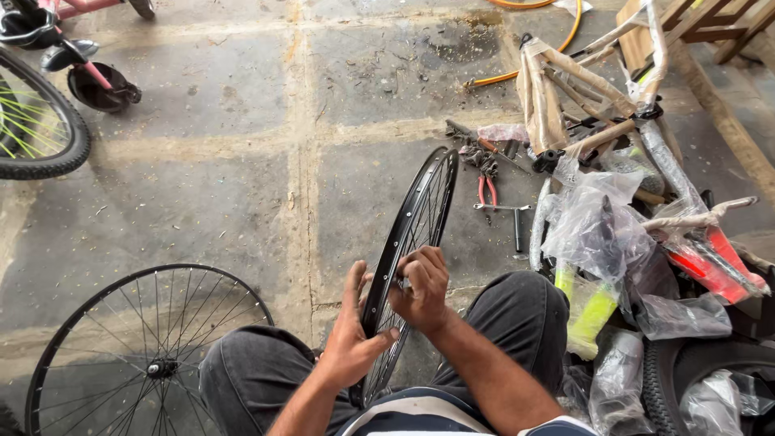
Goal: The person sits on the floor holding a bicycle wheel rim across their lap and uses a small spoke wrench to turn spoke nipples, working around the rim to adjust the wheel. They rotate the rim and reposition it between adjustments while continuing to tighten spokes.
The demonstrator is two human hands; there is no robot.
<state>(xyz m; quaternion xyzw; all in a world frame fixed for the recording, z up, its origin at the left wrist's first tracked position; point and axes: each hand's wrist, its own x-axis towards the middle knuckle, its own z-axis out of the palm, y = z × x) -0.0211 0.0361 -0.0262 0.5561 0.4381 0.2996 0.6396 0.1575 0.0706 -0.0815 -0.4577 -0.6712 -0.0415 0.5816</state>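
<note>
A black spoked bicycle rim point(416, 222) stands upright between the person's knees. The left hand point(353, 335) cups its near edge, fingers spread, thumb across the rim. The right hand point(420, 287), curled tight, pinches something small at the rim. Pliers point(487, 190) lie beyond the hands; another wheel point(137, 347) lies flat to the left.

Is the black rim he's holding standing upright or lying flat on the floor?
Upright: the black rim stands on edge between the knees, left hand and right hand gripping it.
</note>
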